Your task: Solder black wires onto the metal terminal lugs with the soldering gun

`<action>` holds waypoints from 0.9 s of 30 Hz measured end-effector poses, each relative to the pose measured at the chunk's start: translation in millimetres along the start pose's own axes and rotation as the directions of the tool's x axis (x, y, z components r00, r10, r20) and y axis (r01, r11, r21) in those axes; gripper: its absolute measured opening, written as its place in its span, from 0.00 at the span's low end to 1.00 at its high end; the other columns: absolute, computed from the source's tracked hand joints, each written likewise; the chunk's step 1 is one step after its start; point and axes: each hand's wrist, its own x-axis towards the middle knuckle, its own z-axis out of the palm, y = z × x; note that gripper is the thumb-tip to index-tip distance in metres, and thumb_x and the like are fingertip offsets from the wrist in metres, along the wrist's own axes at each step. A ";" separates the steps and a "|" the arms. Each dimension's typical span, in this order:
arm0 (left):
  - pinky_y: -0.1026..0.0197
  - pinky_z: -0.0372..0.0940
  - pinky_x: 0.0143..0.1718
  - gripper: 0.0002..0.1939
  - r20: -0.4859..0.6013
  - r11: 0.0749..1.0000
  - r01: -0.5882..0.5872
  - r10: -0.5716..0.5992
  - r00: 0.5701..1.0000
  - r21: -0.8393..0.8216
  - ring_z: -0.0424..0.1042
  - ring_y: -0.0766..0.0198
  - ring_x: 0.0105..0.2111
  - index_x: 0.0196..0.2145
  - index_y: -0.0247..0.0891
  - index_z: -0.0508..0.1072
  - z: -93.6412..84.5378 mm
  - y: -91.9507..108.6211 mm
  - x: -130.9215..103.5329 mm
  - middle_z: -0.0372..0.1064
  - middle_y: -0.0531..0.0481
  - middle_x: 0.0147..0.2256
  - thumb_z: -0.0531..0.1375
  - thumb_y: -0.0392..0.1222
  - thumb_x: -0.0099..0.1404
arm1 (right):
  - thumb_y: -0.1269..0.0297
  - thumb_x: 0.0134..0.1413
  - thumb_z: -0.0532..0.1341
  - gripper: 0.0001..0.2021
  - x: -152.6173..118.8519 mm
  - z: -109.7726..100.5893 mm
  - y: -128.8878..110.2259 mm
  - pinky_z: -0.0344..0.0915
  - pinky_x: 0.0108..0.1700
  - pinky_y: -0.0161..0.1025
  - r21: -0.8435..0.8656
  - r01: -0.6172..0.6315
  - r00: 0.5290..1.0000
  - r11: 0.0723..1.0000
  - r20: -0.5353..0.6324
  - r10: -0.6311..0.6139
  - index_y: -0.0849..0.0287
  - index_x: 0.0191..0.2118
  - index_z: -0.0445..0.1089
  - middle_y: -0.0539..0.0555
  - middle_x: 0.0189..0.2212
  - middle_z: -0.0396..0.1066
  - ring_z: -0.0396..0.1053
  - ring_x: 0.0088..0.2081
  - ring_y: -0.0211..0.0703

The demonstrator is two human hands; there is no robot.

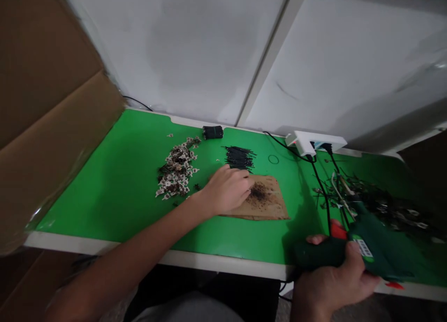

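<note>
My right hand (pixel 331 285) is closed round the handle of a dark green soldering gun (pixel 377 240) with a red trigger; its tip points away from me. My left hand (pixel 228 189) rests over the left part of a piece of brown cardboard (pixel 270 205) marked by a dark, burnt-looking patch. Its fingers are curled together, and I cannot make out what is between them. Just beyond those fingers lies a loose row of short black wires (pixel 240 157). To the left is a heap of small whitish metal parts (pixel 176 171), some with dark pieces attached.
A bound bundle of black wires (pixel 213 132) sits near the wall. At the back right is a white power strip (pixel 316 141) with plugged-in black cords. A tangle of dark wired parts (pixel 394 203) covers the right side. A cardboard box (pixel 52 103) stands at the left.
</note>
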 end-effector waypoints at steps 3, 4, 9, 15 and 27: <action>0.54 0.62 0.41 0.11 0.008 1.000 -0.008 0.008 1.000 -0.001 0.76 0.57 0.40 0.40 0.39 0.77 1.6 2.0 2.7 0.76 0.49 0.40 0.55 0.40 0.74 | 0.65 0.43 0.65 0.18 1.2 -0.7 2.5 0.60 0.18 0.38 0.009 0.006 1.000 1.000 0.011 -0.006 0.53 0.43 0.63 0.47 0.31 0.72 0.63 0.21 0.38; 0.54 0.62 0.40 0.11 0.004 1.000 -0.009 0.009 1.000 0.001 0.76 0.57 0.41 0.40 0.38 0.77 2.2 2.4 3.2 0.76 0.49 0.41 0.54 0.40 0.74 | 0.65 0.43 0.64 0.18 1.3 -1.0 2.9 0.60 0.18 0.38 0.015 0.013 1.000 1.000 0.015 -0.013 0.54 0.43 0.63 0.47 0.32 0.71 0.63 0.20 0.37; 0.53 0.62 0.40 0.11 -0.016 1.000 -0.009 0.009 1.000 -0.012 0.76 0.56 0.41 0.43 0.38 0.77 3.1 4.0 2.6 0.76 0.48 0.42 0.55 0.41 0.74 | 0.65 0.44 0.65 0.19 -0.5 -1.1 -0.3 0.62 0.21 0.39 -0.010 -0.023 1.000 1.000 0.012 0.023 0.53 0.44 0.62 0.46 0.32 0.70 0.63 0.21 0.37; 0.53 0.61 0.41 0.10 -0.015 1.000 -0.026 0.025 1.000 -0.016 0.76 0.57 0.41 0.42 0.39 0.76 5.2 6.0 4.4 0.75 0.47 0.43 0.55 0.42 0.74 | 0.63 0.49 0.64 0.15 -2.9 -5.6 -3.3 0.62 0.24 0.42 -0.032 -0.011 0.992 0.999 0.125 0.015 0.54 0.44 0.66 0.49 0.35 0.74 0.63 0.20 0.38; 0.53 0.58 0.42 0.11 0.043 0.999 0.020 -0.019 0.999 -0.033 0.74 0.55 0.44 0.42 0.38 0.77 -10.3 -0.7 -3.3 0.75 0.47 0.42 0.58 0.46 0.73 | 0.56 0.53 0.69 0.14 -35.8 -52.9 -16.5 0.63 0.24 0.39 -0.224 -0.110 0.915 0.968 0.359 0.187 0.55 0.41 0.68 0.51 0.32 0.74 0.64 0.18 0.38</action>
